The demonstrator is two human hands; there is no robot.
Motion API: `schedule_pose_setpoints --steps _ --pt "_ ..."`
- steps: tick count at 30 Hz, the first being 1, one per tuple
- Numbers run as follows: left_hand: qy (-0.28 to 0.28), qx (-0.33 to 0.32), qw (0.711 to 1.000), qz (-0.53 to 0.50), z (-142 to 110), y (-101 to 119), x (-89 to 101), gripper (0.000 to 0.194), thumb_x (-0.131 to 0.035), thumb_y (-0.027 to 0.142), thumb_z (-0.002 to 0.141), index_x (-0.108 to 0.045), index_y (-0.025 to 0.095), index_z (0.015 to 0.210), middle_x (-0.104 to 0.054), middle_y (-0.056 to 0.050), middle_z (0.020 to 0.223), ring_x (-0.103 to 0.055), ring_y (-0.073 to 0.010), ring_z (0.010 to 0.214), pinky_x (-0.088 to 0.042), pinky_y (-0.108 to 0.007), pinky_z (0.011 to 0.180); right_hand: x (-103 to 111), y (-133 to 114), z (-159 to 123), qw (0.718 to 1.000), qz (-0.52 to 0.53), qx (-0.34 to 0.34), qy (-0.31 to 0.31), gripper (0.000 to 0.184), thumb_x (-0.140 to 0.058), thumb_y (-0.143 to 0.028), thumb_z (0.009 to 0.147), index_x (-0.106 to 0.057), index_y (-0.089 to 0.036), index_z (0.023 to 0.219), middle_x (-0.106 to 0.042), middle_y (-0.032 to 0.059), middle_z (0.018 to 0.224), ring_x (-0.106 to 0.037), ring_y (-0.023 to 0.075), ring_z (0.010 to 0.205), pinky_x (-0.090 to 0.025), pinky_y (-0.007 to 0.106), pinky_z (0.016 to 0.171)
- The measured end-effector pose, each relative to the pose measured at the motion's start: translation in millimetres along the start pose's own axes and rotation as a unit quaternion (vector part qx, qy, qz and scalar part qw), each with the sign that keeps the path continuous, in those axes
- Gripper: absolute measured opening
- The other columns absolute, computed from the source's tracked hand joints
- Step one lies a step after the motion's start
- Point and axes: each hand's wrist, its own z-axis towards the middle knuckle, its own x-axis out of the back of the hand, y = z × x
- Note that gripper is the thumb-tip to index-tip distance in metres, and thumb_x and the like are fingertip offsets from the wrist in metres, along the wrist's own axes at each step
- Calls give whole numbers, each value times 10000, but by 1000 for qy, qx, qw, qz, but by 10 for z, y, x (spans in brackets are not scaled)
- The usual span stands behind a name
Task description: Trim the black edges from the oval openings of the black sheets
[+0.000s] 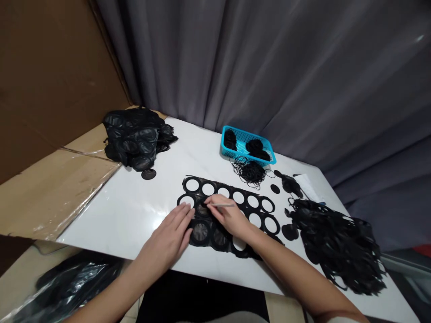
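Note:
A thin black rubber-like sheet [208,224] with rows of round openings lies flat on the white table. Several openings show white table through them; a few, nearer the left, still have dark discs [201,231] in them. My left hand [177,224] rests open on the sheet's left edge, fingers flat and close together. Pinched in my right hand [230,217] is a slim grey metal tool [222,205], its exact kind unclear. The tool's working end is hidden by my fingers, over a filled ring [203,208] in the middle row.
Behind the sheet stands a blue basket [249,133] holding black bundles, with a tangle of thin black rings [249,172] before it. A black heap [131,137] lies back left. To the right are loose black discs [290,232] and a pile of cut-out sheets [340,246].

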Motion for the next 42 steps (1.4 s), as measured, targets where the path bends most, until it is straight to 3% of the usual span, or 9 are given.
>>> schedule_pose_setpoints --steps 4,14,22,25,28,30,33,38,42 --pt "-25 -41 999 4 34 89 -84 434 -455 277 1026 -534 135 1428 -557 -146 1479 -475 -288 1418 -437 -468 1164 -118 -36 -93 999 32 -25 -17 145 -512 -227 995 -571 -223 862 -653 59 1007 -626 203 974 -484 347 886" --pt "-43 -58 997 40 7 56 -93 423 -459 271 1022 -560 113 1400 -529 -154 1504 -436 -285 1445 -412 -458 1175 -61 -11 -43 997 36 -45 -46 129 -565 -207 978 -563 -215 849 -614 48 1073 -595 182 966 -462 332 901" --pt "-47 -67 996 47 5 60 -102 438 -462 249 1014 -541 114 1423 -536 -139 1500 -415 -290 1455 -381 -462 1184 -254 -55 -142 996 -78 32 -41 129 -471 -174 1006 -587 -212 963 -615 97 1120 -553 227 1054 -498 364 910" --pt "-41 -69 996 48 24 53 -106 419 -447 257 1014 -571 110 1386 -576 -132 1461 -459 -292 1421 -402 -463 1166 -204 94 -56 994 -101 2 37 179 -425 -172 999 -594 -217 960 -647 88 1013 -573 235 967 -498 370 860" --pt "-34 -69 996 50 50 36 -106 411 -451 268 1012 -585 104 1365 -574 -149 1459 -490 -306 1394 -449 -469 1124 77 262 67 980 -73 -87 164 194 -421 -236 1001 -584 -207 901 -649 63 884 -599 218 825 -481 356 802" --pt "-30 -70 996 45 56 33 -86 413 -455 270 1015 -577 105 1374 -564 -158 1466 -497 -306 1389 -460 -475 1115 262 272 81 971 -54 -121 201 199 -437 -281 1001 -585 -200 895 -662 53 877 -601 204 776 -469 342 778" --pt "-20 -61 998 27 -6 82 -24 429 -460 256 1025 -530 110 1422 -533 -161 1495 -488 -291 1400 -441 -471 1140 312 90 -49 982 -19 -113 149 202 -450 -304 1012 -600 -200 925 -679 45 911 -611 188 784 -467 320 763" --pt "-38 -50 998 9 -311 290 59 403 -520 266 1022 -552 166 1412 -569 -127 1462 -499 -274 1392 -442 -439 1144 -61 -294 -397 999 18 -23 22 145 -458 -229 1022 -593 -214 972 -662 63 1014 -629 198 974 -495 327 874" --pt "-30 -52 998 34 -489 400 60 434 -507 255 1024 -522 144 1444 -507 -141 1525 -471 -282 1417 -440 -436 1140 -229 -371 -519 999 42 -13 -30 129 -494 -193 1008 -586 -216 921 -653 68 1066 -618 197 1018 -488 335 907"
